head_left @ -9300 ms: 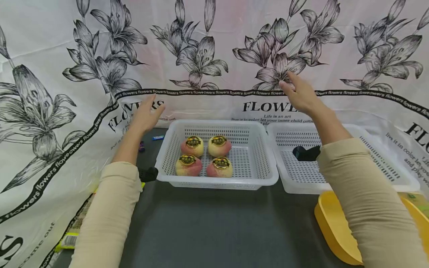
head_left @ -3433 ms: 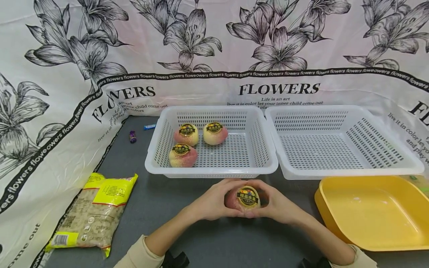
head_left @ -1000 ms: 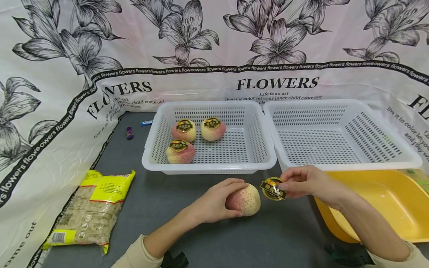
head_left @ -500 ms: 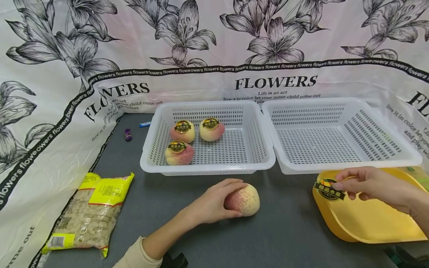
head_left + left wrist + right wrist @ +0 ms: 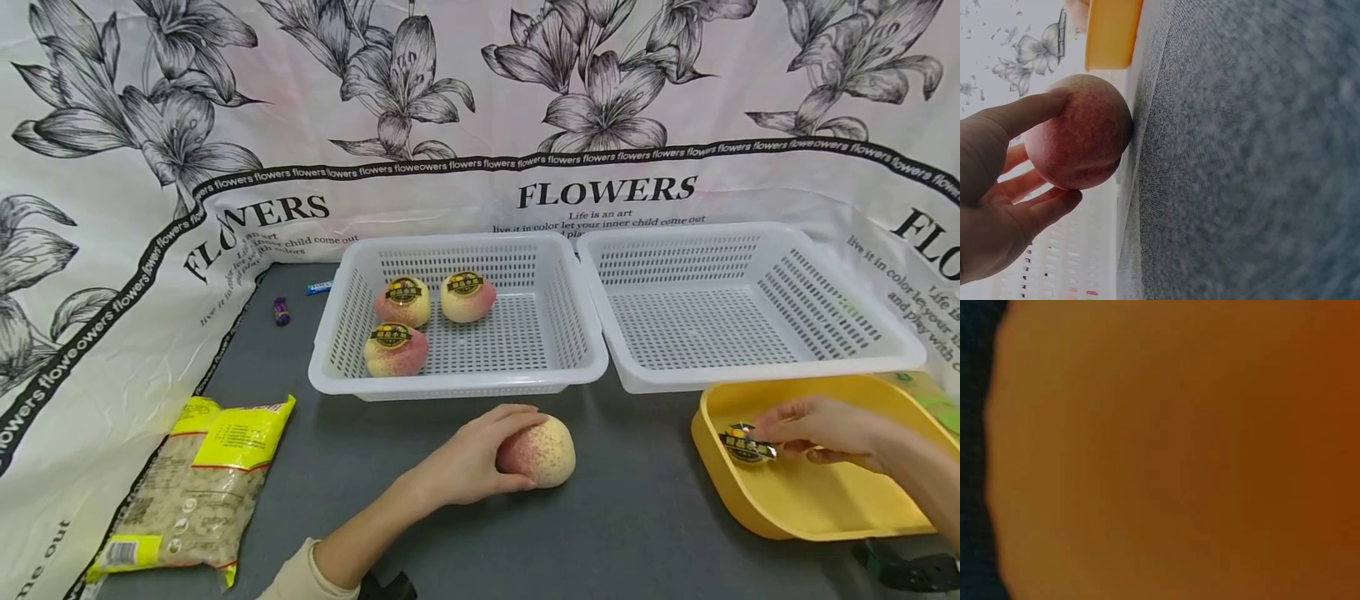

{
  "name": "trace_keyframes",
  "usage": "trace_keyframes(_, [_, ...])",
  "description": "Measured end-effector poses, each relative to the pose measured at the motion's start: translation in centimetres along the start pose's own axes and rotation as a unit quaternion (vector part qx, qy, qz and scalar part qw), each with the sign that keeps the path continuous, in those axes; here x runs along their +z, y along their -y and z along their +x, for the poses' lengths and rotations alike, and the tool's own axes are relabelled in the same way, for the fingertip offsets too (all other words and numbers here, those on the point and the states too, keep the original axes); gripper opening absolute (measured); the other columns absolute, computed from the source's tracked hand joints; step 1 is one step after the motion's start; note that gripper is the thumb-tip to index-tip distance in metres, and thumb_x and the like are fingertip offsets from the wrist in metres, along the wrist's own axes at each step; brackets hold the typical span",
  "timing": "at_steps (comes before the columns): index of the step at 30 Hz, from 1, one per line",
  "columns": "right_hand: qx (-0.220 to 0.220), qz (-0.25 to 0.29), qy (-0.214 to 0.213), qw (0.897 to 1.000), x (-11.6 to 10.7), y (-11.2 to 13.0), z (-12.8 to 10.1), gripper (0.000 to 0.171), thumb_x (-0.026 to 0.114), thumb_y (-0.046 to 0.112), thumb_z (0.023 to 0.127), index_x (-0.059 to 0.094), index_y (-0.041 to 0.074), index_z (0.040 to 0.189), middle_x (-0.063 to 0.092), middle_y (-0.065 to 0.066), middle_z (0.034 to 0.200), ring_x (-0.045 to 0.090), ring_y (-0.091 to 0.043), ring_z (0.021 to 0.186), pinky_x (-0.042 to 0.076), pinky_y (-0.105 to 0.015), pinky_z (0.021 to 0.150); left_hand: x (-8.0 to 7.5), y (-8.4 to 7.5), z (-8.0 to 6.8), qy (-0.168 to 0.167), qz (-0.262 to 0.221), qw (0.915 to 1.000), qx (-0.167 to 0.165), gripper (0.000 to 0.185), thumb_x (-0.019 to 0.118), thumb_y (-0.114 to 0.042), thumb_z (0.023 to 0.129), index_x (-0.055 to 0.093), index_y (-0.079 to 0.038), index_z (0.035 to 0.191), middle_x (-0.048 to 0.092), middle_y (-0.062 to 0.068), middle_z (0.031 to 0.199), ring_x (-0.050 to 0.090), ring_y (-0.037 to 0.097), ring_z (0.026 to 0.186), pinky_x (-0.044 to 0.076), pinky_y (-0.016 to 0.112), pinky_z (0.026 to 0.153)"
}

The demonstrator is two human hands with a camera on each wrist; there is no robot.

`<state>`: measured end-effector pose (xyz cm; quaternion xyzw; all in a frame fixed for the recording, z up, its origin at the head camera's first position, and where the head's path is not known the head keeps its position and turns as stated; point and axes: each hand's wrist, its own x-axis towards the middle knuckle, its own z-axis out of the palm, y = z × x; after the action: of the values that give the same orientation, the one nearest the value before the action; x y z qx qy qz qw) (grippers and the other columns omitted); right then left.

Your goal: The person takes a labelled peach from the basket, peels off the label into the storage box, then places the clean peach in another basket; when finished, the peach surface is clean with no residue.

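A peach without a sticker rests on the grey table, and my left hand grips it from the left side. In the left wrist view the thumb and fingers curl round the peach. Over the inside of the yellow tub, my right hand pinches a black and gold sticker by its edge. The right wrist view is filled by a blurred orange-yellow surface; hand and sticker do not show there. In the left white basket lie three peaches, each with a black and gold sticker.
A second white basket stands beside the first, just behind the tub. At the left lies a yellow-topped bag of pale contents. A purple wrapped sweet and a small blue packet sit near the back left.
One peach left the basket for the table in front, where both hands held it. The sticker came off in the right hand, which moved right and down into the tub. The left hand stayed.
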<state>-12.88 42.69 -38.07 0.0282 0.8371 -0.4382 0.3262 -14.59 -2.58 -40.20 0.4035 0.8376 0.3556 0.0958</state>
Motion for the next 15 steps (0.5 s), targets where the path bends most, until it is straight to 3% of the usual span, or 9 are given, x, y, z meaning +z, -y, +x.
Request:
trace_keyframes(8, [-0.005,-0.058,-0.062,0.996,1.6,0.2,1.0,0.035,0.066,0.025,0.091,0.061,-0.007,0.103,0.054,0.0,0.069,0.045,-0.009,0.054,0.036,-0.02,0.048,0.2,0.1,0.0,-0.003,0.001,1.0,0.003,0.068,0.081,-0.022,0.078,0.049,-0.012,0.137,0.045,0.004,0.138,0.047,0.017,0.122,0.042,0.033,0.096])
trace_keyframes(15, [-0.032,-0.147,-0.149,0.977,2.3,0.8,1.3,0.033,0.072,0.019,0.086,0.063,-0.011,0.097,0.062,-0.004,0.081,0.053,-0.015,0.064,0.045,-0.026,0.055,0.1,0.2,0.1,-0.012,0.001,0.9999,-0.004,0.068,0.082,-0.022,0.077,0.05,-0.011,0.136,0.048,0.004,0.136,0.047,0.017,0.121,0.042,0.034,0.096])
